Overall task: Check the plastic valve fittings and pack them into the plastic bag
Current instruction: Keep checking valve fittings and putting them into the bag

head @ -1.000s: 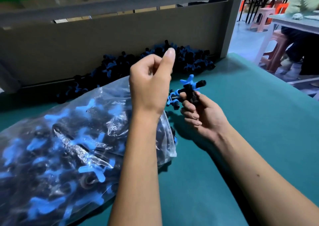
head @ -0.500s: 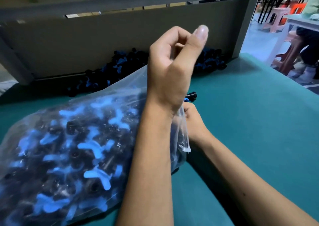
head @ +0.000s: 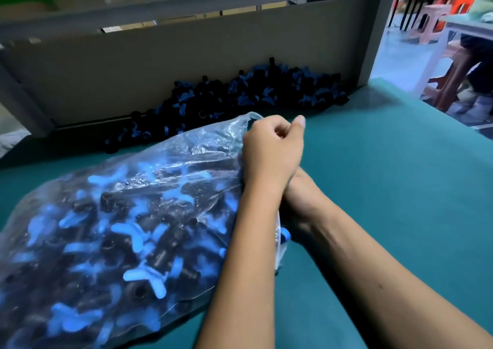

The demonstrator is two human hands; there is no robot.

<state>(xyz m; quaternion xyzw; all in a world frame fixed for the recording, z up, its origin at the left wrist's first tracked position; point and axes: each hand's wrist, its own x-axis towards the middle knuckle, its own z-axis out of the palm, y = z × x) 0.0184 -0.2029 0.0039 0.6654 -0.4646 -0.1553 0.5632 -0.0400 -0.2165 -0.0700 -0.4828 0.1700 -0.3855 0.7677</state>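
Note:
A clear plastic bag (head: 120, 215) stuffed with black valve fittings with blue handles lies on the green table (head: 386, 188). My left hand (head: 272, 151) pinches the bag's upper mouth edge and holds it up. My right hand (head: 301, 199) reaches under the left hand into the bag's mouth; its fingers are hidden. One blue fitting part (head: 285, 235) shows at the lower edge of the mouth. A loose pile of the same fittings (head: 240, 95) lies against the back board.
A grey board (head: 160, 68) walls the table's far side, with a grey post (head: 378, 28) at its right end. Beyond the table's right edge stand pink stools (head: 432, 20), another table and a seated person (head: 480, 63).
My right hand carried the fittings from in front of the bag into its mouth and is now hidden there. My left hand came down lower, keeping hold of the bag's edge.

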